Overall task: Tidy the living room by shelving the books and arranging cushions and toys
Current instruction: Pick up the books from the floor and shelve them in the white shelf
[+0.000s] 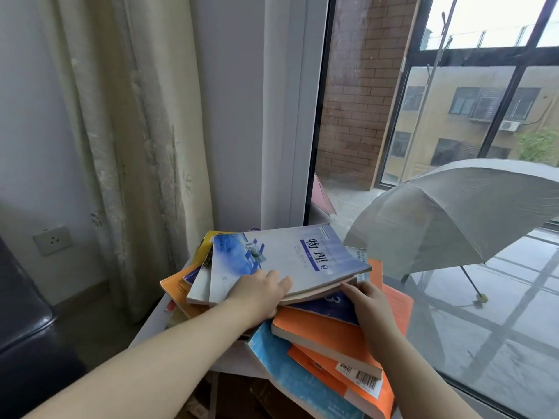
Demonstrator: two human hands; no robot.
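Dark leather of a sofa (21,328) sits at your nine o'clock, with a wall socket (53,240) and a pale curtain (145,116) just past it toward eleven. At twelve o'clock, low in view, a small white surface (146,326) carries a loose pile of books (317,331), fanned out at odd angles, several overhanging the near edge toward five o'clock.

Your left grip (260,293) lies on the near edge of the top book (287,258), the grey-blue one with the satellite on its cover. The fingers are spread fairly flat on the cover, pressing rather than closed round it; the thumb is hidden.

Your right grip (367,300) is at the three o'clock corner of that same book, touching the page edges where it meets the dark blue one beneath. I cannot tell whether those fingers are hooked under or only resting there.

Beyond the glass at two o'clock an open grey umbrella (453,213) stands on the balcony.

You look to be at the gathering step: no shelf is in view, and nothing has been squared up yet. The next move calls for getting the right fingers properly under the top few books while the left steadies them from above, then lifting level so the slanted ones underneath do not slide off the edge.
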